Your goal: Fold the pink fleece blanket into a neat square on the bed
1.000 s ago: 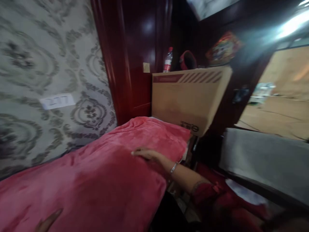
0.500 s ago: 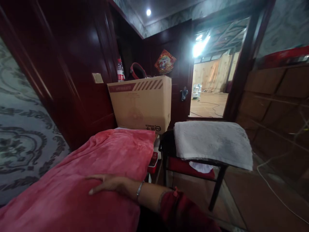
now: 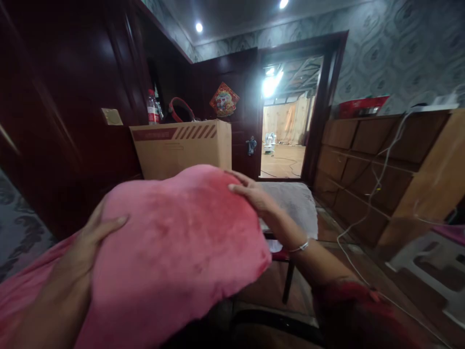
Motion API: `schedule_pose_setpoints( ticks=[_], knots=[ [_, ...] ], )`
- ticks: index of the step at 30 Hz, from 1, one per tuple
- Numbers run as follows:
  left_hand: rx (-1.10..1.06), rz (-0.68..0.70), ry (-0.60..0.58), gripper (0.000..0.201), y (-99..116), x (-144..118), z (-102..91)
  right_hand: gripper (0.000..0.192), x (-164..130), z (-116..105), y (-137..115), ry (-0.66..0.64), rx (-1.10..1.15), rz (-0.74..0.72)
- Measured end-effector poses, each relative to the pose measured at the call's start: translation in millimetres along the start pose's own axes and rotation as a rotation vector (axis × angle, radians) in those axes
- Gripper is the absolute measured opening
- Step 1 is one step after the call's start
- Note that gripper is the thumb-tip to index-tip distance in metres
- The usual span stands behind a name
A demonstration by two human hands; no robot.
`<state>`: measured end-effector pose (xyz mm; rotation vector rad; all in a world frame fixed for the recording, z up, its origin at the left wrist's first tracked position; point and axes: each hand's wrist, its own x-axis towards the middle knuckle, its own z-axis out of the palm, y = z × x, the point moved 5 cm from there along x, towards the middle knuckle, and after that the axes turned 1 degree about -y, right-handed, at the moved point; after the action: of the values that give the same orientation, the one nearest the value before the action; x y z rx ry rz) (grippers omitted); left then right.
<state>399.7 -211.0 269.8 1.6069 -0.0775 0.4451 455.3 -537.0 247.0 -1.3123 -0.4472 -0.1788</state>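
Note:
A soft pink plush blanket (image 3: 174, 232) is lifted in front of me, its top edge bulging upward and its lower edge hanging down at the right. My left hand (image 3: 100, 232) grips its left side, thumb on the near face and the other fingers mostly hidden behind the fabric. At the upper right corner, my right hand (image 3: 249, 191) is closed on the cloth, thumb in front. A bracelet (image 3: 301, 247) circles my right wrist. More of the pink cloth trails down at the lower left.
Behind the blanket stands a large cardboard box (image 3: 181, 150), topped by a bottle (image 3: 152, 110) and a red-rimmed item (image 3: 178, 106). A grey towel (image 3: 298, 208) covers a chair to the right. Farther right are a wooden cabinet (image 3: 363, 165), a white cable (image 3: 370, 198) and a white stool (image 3: 425, 261).
The blanket, lying flat before, is raised. My left hand has come into view gripping it, and my right hand has moved up and right to its corner. The view has swung right.

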Motion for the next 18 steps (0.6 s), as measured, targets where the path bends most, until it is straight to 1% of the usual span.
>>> schedule_pose_setpoints(
  ticks=[1,2,5,7,9,11,13,14,16,18],
  knots=[
    [-0.097,-0.027,-0.113,0.058,2.1,13.0,26.9,0.071,-2.4,-21.3,-14.6,0.061,-0.044,-0.019],
    [-0.167,-0.02,-0.187,0.064,6.2,25.9,52.4,0.071,-5.0,-41.9,-29.0,0.121,-0.088,-0.038],
    [-0.262,0.065,-0.4,0.066,19.1,64.1,127.6,0.07,-11.9,-99.9,-68.4,0.281,-0.203,-0.08],
    [-0.305,0.086,-0.534,0.065,19.6,89.4,176.4,0.063,-14.9,-135.0,-87.7,0.355,-0.258,-0.088],
    [-0.352,0.107,-0.619,0.063,12.7,112.8,221.8,0.056,-16.9,-167.8,-97.5,0.415,-0.297,-0.079],
    [-0.369,0.073,-0.687,0.064,-3.8,128.8,263.2,0.051,-20.1,-199.1,-95.3,0.49,-0.325,-0.062],
    [-0.296,-0.036,-0.714,0.063,-29.1,135.0,295.8,0.048,-26.0,-227.7,-81.4,0.586,-0.346,-0.026],
    [-0.248,-0.089,-0.724,0.059,-42.0,134.5,307.5,0.047,-29.6,-239.8,-70.8,0.623,-0.352,0.011],
    [-0.173,-0.154,-0.74,0.045,-63.3,130.1,321.7,0.042,-35.5,-257.6,-47.3,0.634,-0.352,0.097],
    [-0.153,-0.153,-0.739,0.034,-74.9,126.8,326.0,0.038,-39.3,-268.2,-28.8,0.613,-0.344,0.141]
  ],
)
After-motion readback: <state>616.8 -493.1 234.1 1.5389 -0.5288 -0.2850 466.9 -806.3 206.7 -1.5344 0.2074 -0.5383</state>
